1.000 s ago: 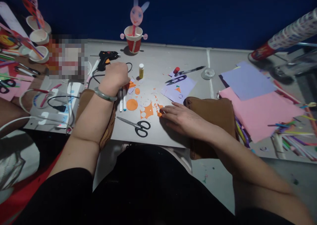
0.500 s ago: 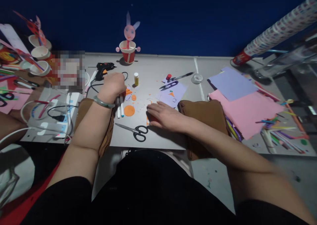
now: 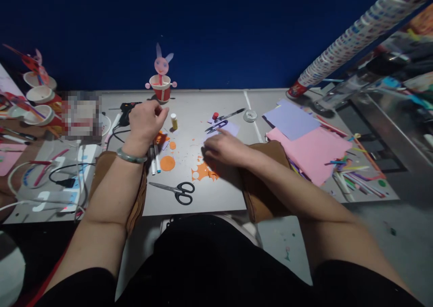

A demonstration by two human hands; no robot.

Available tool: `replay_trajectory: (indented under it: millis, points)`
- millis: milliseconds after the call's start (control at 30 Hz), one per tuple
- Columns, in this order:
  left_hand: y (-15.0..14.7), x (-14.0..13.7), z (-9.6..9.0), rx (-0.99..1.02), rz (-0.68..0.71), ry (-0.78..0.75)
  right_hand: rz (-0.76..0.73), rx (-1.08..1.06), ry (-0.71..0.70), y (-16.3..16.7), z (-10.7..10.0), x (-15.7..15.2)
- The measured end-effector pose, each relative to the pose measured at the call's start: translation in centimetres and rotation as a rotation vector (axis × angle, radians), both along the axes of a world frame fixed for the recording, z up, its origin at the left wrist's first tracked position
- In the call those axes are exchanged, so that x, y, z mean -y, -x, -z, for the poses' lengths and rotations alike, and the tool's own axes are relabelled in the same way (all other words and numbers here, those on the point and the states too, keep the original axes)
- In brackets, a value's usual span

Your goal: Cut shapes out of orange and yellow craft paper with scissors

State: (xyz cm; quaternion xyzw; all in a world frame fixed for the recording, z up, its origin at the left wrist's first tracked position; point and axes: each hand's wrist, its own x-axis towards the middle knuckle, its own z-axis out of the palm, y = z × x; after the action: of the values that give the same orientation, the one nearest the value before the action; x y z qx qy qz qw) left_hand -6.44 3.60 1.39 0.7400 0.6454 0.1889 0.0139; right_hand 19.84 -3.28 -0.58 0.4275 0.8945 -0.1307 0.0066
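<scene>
My left hand hovers beside the hot glue gun, above a heap of orange paper scraps. Its fingers are loosely bent, with a gap at the thumb and nothing visible inside. My right hand reaches flat over the lower edge of a purple sheet, fingers stretched out. Close below it lies a cut-out orange paper remnant. An orange disc and black-handled scissors rest between my arms. Two markers lie by my left wrist.
A red paper cup with a rabbit figure stands at the back. Thread snips, a glue stick and a tape roll lie mid-table. Pink paper and stacked cups are right; a power strip is left.
My right hand has moved off the orange remnant, uncovering it. My left hand's fingers have loosened, and the thumb now stands apart. The camera view has shifted.
</scene>
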Motion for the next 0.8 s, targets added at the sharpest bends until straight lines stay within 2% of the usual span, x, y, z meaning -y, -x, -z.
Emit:
replay_trajectory:
  millis: [67, 133, 233, 333, 500, 600, 800]
  points:
    - [-0.4, 0.3, 0.1, 0.119, 0.159, -0.082, 0.153, 0.082, -0.108, -1.6, 0.2, -2.5]
    - [-1.2, 0.8, 0.6, 0.178, 0.307, -0.096, 0.263, 0.142, -0.165, -3.0, 0.7, -4.9]
    - [-3.2, 1.7, 2.0, 0.143, 0.613, -0.022, 0.304, 0.115, -0.216, -4.4, 1.6, -7.4]
    - [-5.7, 2.8, 3.9, 0.022, 0.884, 0.066, 0.312, 0.024, -0.183, -4.8, 2.4, -8.8]
    - [-8.5, 4.3, 5.9, -0.176, 0.953, 0.216, 0.417, -0.014, -0.087, -4.6, 2.9, -9.4]
    - [-8.6, 4.4, 5.8, -0.224, 0.979, 0.294, 0.417, 0.010, -0.086, -5.0, 3.0, -9.3]
    - [-7.8, 4.3, 4.8, -0.211, 0.982, 0.419, 0.292, 0.210, -0.102, -6.9, 2.5, -9.5]
